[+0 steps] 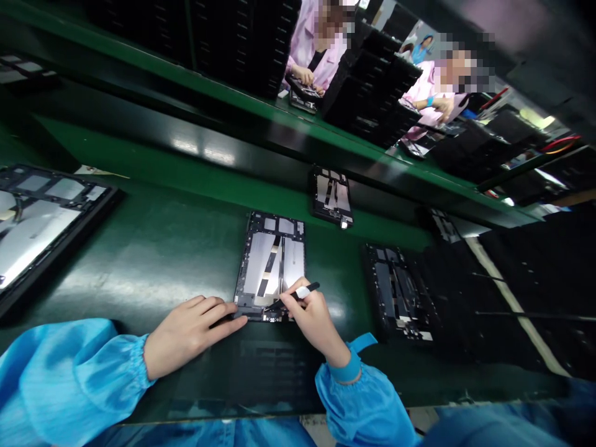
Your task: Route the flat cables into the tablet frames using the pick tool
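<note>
Green bench [158,248], opened tablet [293,257] at centre. Right hand [314,316] clamped on black tool [313,287], hiding lower right corner. Left hand [193,332]: thumb apart from fingers, touching lower left corner. More tablets [339,200] behind, left, right; black stack [367,87] beyond.

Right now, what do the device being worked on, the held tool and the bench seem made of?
Device: dull black frame, probably plastic; silvery plate, likely metal, from its smooth grey sheen.
Tool: dark, with little shine; plastic or coated metal, I can't tell which.
Bench: green, smooth and glossy, with bright reflections; perhaps a rubber mat or painted board.
</note>
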Demonstrator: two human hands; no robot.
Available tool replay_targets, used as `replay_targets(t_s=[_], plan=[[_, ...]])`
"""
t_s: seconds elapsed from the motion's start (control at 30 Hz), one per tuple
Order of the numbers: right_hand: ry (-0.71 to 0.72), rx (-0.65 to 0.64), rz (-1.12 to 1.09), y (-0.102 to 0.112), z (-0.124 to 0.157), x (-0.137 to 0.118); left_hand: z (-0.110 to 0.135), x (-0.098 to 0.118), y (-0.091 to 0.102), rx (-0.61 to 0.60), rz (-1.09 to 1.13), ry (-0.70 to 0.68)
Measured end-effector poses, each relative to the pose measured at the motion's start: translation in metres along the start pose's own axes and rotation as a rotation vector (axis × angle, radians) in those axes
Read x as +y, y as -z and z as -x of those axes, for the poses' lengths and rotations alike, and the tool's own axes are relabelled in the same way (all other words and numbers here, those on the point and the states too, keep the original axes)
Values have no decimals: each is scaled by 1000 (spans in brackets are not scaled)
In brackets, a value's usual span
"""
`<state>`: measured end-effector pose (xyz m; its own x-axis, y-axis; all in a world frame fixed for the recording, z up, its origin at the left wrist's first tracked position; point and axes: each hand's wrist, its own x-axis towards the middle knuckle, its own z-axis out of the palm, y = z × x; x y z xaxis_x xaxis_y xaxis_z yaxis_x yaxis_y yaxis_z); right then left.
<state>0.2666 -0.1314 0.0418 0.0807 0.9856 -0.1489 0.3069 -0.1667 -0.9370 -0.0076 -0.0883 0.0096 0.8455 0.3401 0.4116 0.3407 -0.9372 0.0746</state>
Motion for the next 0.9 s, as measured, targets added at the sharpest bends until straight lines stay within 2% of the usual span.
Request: replay_targets(t_s=[0.17,0.4,0.53,0.9], plan=[[36,-25,57,-3,5,-2,-2,0,3,-1,-2,-5],[-5,-16,-110,-7,2,2,-2,-2,-1,31,-7,-11],[-31,-9,-128,-8,2,3,-3,-1,-1,42,-27,-12],[-22,-3,-106,-9,2,0,-4,0,1,-24,-112,-19]])
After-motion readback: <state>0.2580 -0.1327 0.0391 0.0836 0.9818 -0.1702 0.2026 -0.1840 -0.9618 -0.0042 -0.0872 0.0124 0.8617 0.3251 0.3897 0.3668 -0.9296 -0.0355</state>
